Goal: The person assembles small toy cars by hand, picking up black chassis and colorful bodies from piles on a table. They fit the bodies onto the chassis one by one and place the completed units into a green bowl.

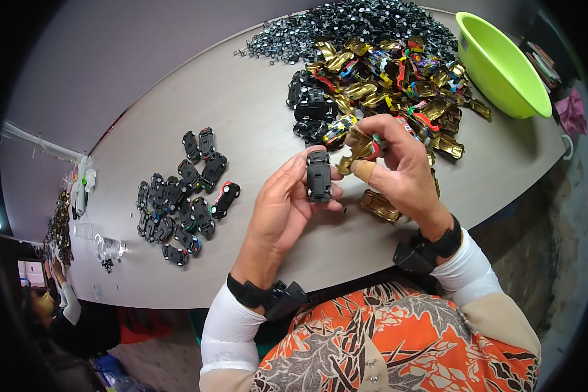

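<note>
Over the table, my left hand (283,199) cradles a black toy car chassis (319,175) on its fingers, the flat underside facing up. Close by on the right, my right hand (402,166) pinches a toy car body shell (361,145) with a gold inside and a bit of red and green at its edge. The shell and the chassis are near each other; whether they touch I cannot tell. A gold shell (380,206) lies on the table under my right hand. Just beyond my hands is a colourful car shell (340,128) beside several black chassis (313,104).
A heap of gold and coloured shells (372,85) fills the far right, with a pile of small wheel parts (353,29) behind. A lime-green basin (503,65) stands there. Several black-bottomed cars (183,196) lie left, near a clear cup (109,248). Another person (59,307) works far left.
</note>
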The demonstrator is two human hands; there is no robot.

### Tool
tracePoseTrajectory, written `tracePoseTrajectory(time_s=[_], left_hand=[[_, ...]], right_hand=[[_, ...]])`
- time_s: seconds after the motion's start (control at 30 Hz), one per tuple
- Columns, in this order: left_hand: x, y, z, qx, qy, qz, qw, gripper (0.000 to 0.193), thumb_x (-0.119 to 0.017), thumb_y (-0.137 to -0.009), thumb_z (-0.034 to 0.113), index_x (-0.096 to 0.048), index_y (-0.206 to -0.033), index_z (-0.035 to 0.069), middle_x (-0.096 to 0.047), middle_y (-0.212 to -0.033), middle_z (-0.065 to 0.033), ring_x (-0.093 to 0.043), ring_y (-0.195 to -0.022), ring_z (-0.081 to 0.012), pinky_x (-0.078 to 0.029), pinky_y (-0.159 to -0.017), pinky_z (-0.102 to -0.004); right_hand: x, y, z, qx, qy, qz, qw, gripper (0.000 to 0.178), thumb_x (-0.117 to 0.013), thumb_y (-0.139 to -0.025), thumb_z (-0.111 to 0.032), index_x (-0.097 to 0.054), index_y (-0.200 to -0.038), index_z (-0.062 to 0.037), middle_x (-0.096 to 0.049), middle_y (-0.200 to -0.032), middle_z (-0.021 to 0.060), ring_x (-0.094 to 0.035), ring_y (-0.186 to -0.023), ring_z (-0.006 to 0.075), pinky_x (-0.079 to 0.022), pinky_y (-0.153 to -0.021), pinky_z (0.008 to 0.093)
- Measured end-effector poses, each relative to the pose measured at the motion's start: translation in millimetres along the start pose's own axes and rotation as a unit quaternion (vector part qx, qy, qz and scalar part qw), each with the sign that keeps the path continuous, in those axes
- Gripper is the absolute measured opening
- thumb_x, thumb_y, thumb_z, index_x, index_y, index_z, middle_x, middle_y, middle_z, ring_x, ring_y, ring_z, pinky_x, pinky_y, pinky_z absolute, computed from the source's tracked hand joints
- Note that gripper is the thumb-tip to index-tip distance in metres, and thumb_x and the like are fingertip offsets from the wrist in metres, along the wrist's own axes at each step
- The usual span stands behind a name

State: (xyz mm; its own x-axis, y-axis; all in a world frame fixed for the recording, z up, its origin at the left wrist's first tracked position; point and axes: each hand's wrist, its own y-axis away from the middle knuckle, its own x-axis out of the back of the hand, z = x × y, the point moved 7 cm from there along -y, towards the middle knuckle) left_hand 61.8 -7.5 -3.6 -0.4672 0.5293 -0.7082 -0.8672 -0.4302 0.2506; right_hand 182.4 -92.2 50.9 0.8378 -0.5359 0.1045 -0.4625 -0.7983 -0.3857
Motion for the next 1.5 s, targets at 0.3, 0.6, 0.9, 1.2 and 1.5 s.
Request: tracePoseTrajectory(time_s=[0.3, 0.6, 0.9, 1.2, 1.5], left_hand=[[-3.2, 3.0, -1.7, -0.007, -0.111, -0.022, 0.994, 0.042, -0.059, -0.085, 0.004, -0.048, -0.124, -0.002, -0.060, -0.109, -0.0128, -0.063, -0.091, -0.0197, -0.059, -0.071, -0.0353], [4.7, 4.9, 9.0, -0.032, -0.143, 0.028, 0.989, 0.035, -0.068, -0.077, 0.001, -0.056, -0.110, -0.001, -0.058, -0.087, -0.0043, -0.062, -0.079, -0.0133, -0.058, -0.066, -0.0307], [1.0, 1.7, 5.8, -0.041, -0.085, 0.016, 0.995, 0.027, -0.060, -0.085, 0.006, -0.054, -0.110, -0.002, -0.062, -0.098, -0.0096, -0.064, -0.081, -0.0156, -0.058, -0.067, -0.0316], [0.8, 5.2, 5.6, -0.064, -0.151, 0.000, 0.987, 0.034, -0.054, -0.089, 0.012, -0.050, -0.120, -0.003, -0.062, -0.102, -0.0113, -0.064, -0.086, -0.0193, -0.058, -0.070, -0.0374], [6.9, 2.6, 0.6, 0.053, -0.035, -0.050, 0.997, 0.038, -0.056, -0.087, 0.012, -0.047, -0.122, 0.000, -0.062, -0.101, -0.0113, -0.065, -0.085, -0.0225, -0.059, -0.068, -0.0419]], right_hand=[[-10.9, 1.5, -3.8, -0.039, 0.090, -0.075, 0.992, 0.036, -0.068, -0.069, -0.006, -0.054, -0.102, 0.0029, -0.059, -0.083, 0.0096, -0.052, -0.057, 0.0135, -0.043, -0.052, 0.0264], [-8.4, 4.2, 17.6, -0.174, -0.157, -0.060, 0.970, 0.029, -0.065, -0.076, -0.007, -0.056, -0.103, -0.0001, -0.059, -0.084, -0.0012, -0.051, -0.066, 0.0026, -0.039, -0.053, 0.0177], [-27.6, 13.2, 26.4, -0.230, -0.178, -0.137, 0.947, 0.041, -0.067, -0.075, -0.004, -0.053, -0.113, 0.0053, -0.061, -0.095, 0.0054, -0.056, -0.075, 0.0066, -0.047, -0.061, 0.0201], [-23.6, 11.4, 17.9, -0.171, -0.001, -0.154, 0.973, 0.038, -0.064, -0.071, 0.000, -0.055, -0.108, 0.0058, -0.058, -0.094, 0.0070, -0.056, -0.074, 0.0097, -0.047, -0.061, 0.0242], [-38.2, 16.5, -30.1, 0.262, 0.241, -0.149, 0.923, 0.033, -0.061, -0.064, 0.004, -0.058, -0.096, -0.0029, -0.053, -0.101, 0.0124, -0.054, -0.088, 0.0296, -0.046, -0.075, 0.0357]])
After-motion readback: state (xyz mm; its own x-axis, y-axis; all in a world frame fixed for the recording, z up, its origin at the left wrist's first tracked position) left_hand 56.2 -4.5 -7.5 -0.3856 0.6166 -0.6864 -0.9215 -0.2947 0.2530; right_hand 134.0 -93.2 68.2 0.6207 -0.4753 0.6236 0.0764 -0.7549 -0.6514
